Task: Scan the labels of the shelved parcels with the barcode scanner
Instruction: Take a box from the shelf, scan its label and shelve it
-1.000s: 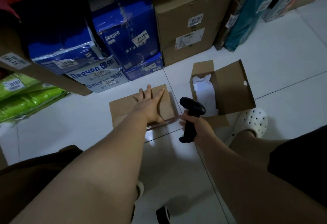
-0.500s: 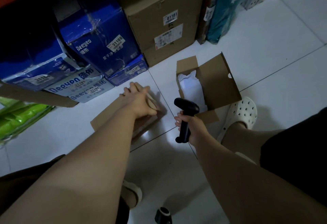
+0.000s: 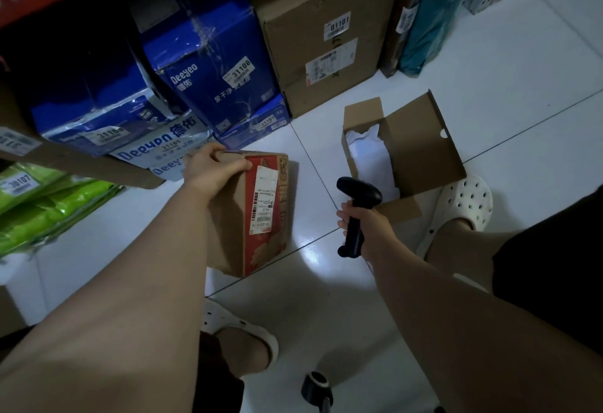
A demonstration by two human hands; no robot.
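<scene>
Parcel [image 3: 257,213] stands tipped on edge, label [image 3: 263,200] facing you; your left hand [image 3: 212,171] grips its top, right hand [image 3: 368,226] clasps the scanner [image 3: 355,210].

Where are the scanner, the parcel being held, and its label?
scanner [image 3: 359,191], head view, on its head.
parcel [image 3: 228,226], head view, on its plain brown face.
label [image 3: 264,200], head view, on its white middle.

floor tiles [image 3: 509,93]: white, glossy (mirror-ish)
parcel [image 3: 228,217]: matt brown cardboard, paper label [image 3: 264,204]
barcode scanner [image 3: 357,213]: black plastic
blue boxes [image 3: 212,63]: shiny film wrap
</scene>
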